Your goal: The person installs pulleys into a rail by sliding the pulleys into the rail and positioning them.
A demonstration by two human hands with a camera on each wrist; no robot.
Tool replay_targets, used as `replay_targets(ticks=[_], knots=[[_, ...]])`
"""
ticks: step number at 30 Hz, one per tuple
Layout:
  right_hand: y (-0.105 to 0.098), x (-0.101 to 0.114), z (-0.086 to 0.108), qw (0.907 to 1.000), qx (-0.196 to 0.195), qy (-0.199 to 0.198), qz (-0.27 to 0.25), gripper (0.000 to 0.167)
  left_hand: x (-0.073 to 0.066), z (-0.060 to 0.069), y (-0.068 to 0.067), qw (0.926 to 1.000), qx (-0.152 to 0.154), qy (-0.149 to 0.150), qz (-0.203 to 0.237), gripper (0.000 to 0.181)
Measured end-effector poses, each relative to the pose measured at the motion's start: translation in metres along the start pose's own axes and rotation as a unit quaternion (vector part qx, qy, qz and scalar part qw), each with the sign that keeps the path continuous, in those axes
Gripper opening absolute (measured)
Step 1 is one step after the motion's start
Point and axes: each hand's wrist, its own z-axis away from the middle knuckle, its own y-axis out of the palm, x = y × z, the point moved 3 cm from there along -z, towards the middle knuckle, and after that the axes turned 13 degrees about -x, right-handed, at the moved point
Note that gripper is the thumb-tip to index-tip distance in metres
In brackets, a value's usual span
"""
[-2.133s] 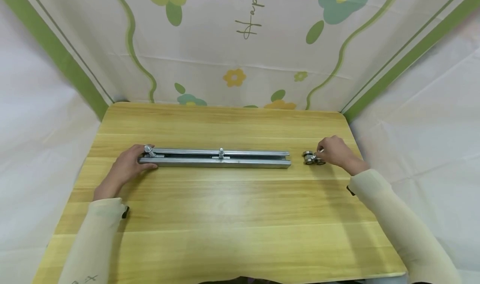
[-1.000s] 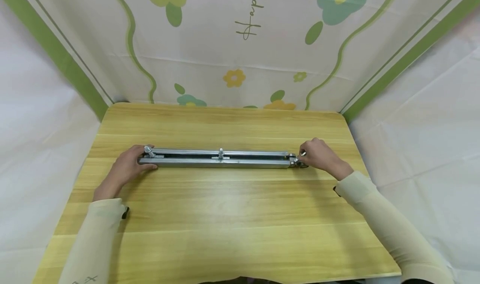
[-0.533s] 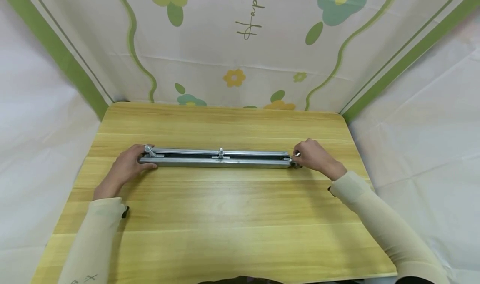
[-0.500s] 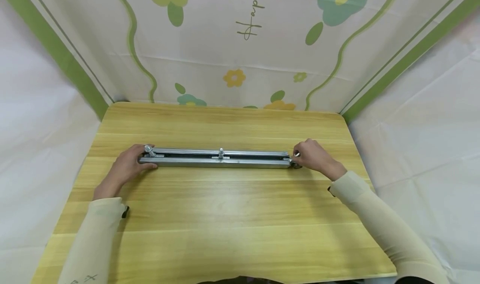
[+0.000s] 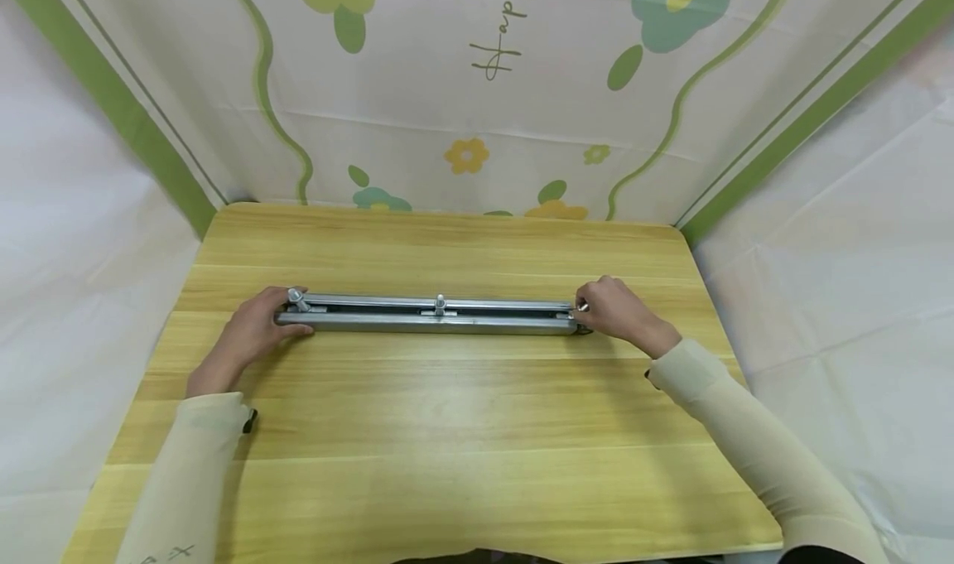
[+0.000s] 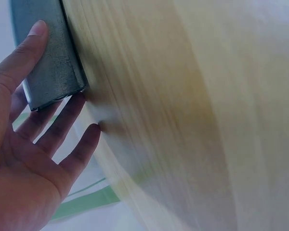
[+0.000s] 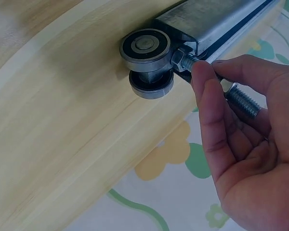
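A slotted metal track (image 5: 447,324) lies lengthwise on the wooden table. Its left end is held by my left hand (image 5: 257,328), thumb on the near side and fingers at the end and far side (image 6: 48,53). At the track's right end, my right hand (image 5: 614,306) pinches the bolt of a roller trolley (image 7: 147,48). One pair of its wheels sticks out of the track's mouth in the right wrist view; the front part is inside, mostly hidden. Two more bolts stand up from the slot, one at the left end (image 5: 296,297) and another near the middle (image 5: 440,303).
The wooden table (image 5: 447,431) extends in front of and behind the track. A white cloth with printed flowers (image 5: 447,92) hangs behind the table, and white cloth walls flank both sides.
My right hand has moved left with the roller trolley, from apart to the track's right end, and its front part has gone inside. My left hand and the track have stayed put.
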Motion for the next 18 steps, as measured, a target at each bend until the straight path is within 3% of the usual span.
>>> replay_targets(ticks=[18], knots=[[0.004, 0.02, -0.014, 0.9999, 0.008, -0.014, 0.0, 0.011, -0.002, -0.001, 0.0, 1.0, 0.005, 0.002, -0.004, 0.07]])
